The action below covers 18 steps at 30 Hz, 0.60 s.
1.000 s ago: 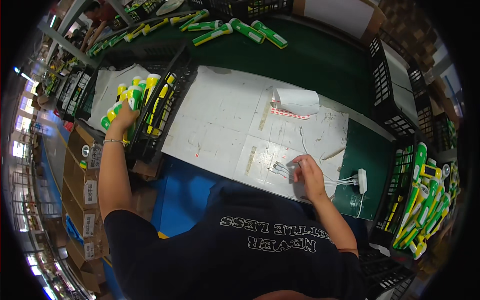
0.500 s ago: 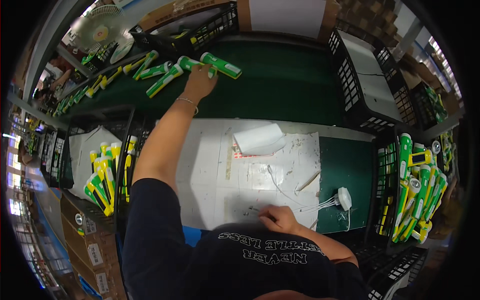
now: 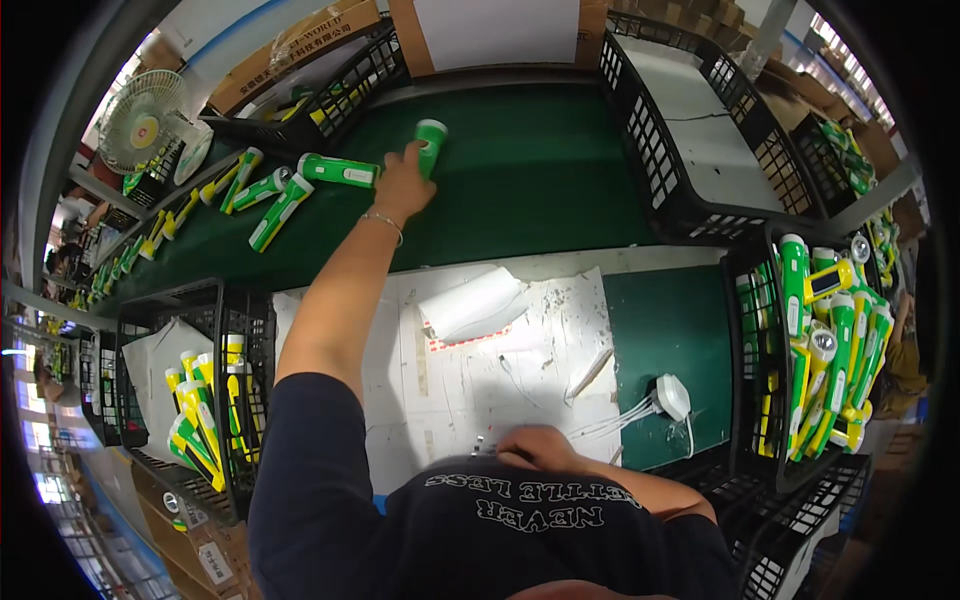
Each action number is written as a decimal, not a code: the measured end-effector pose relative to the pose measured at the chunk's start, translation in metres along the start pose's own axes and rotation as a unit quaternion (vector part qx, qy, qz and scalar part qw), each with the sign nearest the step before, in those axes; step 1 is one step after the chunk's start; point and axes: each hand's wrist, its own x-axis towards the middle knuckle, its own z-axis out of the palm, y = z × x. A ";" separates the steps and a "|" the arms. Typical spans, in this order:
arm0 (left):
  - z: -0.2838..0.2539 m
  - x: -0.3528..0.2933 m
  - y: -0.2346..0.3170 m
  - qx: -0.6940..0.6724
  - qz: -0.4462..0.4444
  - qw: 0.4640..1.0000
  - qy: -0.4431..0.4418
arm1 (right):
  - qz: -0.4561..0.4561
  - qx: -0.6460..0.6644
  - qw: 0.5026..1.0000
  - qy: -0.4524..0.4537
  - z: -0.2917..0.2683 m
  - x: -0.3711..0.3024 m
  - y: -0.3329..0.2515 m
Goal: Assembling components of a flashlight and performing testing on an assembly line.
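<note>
My left hand (image 3: 403, 187) reaches far over the green belt, its fingers closed around a green flashlight (image 3: 431, 138) whose pale head points away from me. Just left of that hand lies another green flashlight (image 3: 337, 170), apart from the fingers. Close to my body, at the near edge of the white work sheet (image 3: 400, 350), my right hand (image 3: 540, 447) is curled closed; what it holds, if anything, is hidden. Small shiny metal bits (image 3: 479, 440) lie beside its fingertips.
A rolled white sheet (image 3: 470, 303) lies mid-table. White cables run to a white charger block (image 3: 672, 397). Black crates (image 3: 755, 350) of flashlights flank me on both sides; another black crate (image 3: 640, 150) stands far right. More flashlights (image 3: 280, 212) line the belt, near a fan (image 3: 143, 122).
My left hand has shifted from the left flashlight to the one on its right, which has turned to point away from me. The view has swung; my right hand stays curled near my body.
</note>
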 end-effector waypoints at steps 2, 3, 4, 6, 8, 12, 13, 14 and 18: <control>0.005 -0.025 0.004 -0.012 0.012 1.000 -0.008 | -0.026 -0.017 0.999 0.025 0.002 0.000 -0.002; 0.013 -0.036 0.001 -0.036 -0.012 0.999 0.023 | -0.021 -0.027 0.999 0.021 0.001 0.000 -0.005; 0.013 -0.043 -0.009 -0.036 -0.015 0.999 0.027 | -0.023 -0.028 0.999 0.018 0.003 0.000 -0.009; -0.004 -0.059 -0.005 -0.468 -0.128 0.858 -0.168 | 0.003 0.033 0.999 0.040 0.004 -0.001 -0.014; -0.018 -0.103 0.018 -0.638 -0.136 0.740 -0.164 | 0.023 0.041 0.998 0.035 0.004 -0.008 -0.014; -0.040 -0.183 0.054 -0.861 -0.095 0.437 -0.241 | 0.014 0.020 0.998 0.065 0.006 -0.016 -0.028; -0.049 -0.202 0.063 -0.863 -0.099 0.421 -0.259 | 0.012 0.007 0.998 0.063 0.006 -0.018 -0.031; -0.051 -0.216 0.067 -0.864 -0.099 0.420 -0.258 | 0.013 0.006 0.998 0.061 0.007 -0.019 -0.036; -0.035 -0.258 0.077 -0.828 -0.155 0.504 -0.191 | 0.024 0.009 0.999 0.032 0.009 -0.032 -0.047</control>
